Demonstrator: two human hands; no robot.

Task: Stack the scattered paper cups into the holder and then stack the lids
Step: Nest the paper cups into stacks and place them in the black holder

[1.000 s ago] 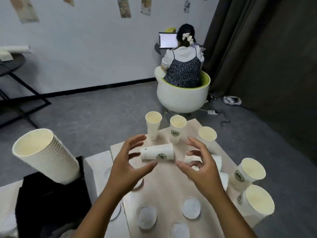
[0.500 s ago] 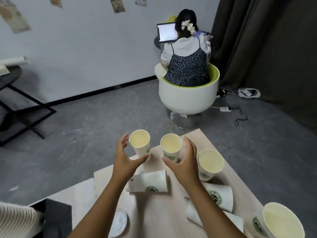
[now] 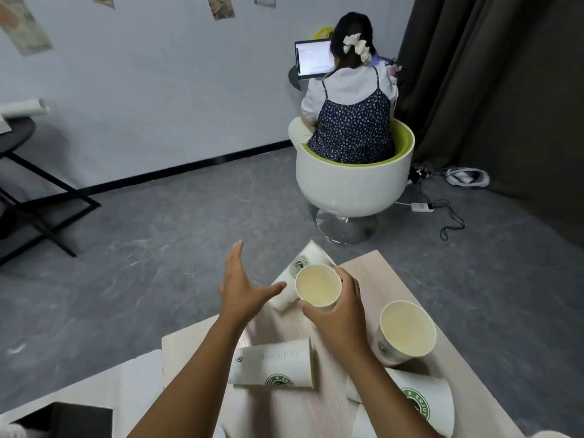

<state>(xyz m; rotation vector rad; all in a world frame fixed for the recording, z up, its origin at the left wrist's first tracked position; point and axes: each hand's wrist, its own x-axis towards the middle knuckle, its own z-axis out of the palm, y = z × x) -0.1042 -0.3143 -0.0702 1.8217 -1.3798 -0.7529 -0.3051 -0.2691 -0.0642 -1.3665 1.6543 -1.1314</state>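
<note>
1. The upright paper cup [image 3: 318, 285] at the far end of the table is in the right hand [image 3: 339, 314], whose fingers and thumb are wrapped around its wall just under the rim; its mouth faces up and it looks empty.
2. Just behind and left of it a tipped cup [image 3: 295, 276] leans at the table's far edge, logo showing. The left hand [image 3: 240, 287] is spread open beside it, thumb near or touching its wall; the blur makes contact hard to judge, and it grips nothing.
3. Nearer, a lying cup [image 3: 273, 363] rests on its side between the two forearms, a large upright cup [image 3: 406, 331] stands to the right, and another fallen cup [image 3: 420, 403] lies at the lower right.
4. All of these sit loose on the pale wooden table [image 3: 388, 276]; none is nested in another.
5. No holder and no lids can be made out here, only a black object [image 3: 68, 420] at the lower left corner.
6. By my reading the work is at its start: one cup grasped, at least four more to gather, and the whole lid stacking left.
</note>
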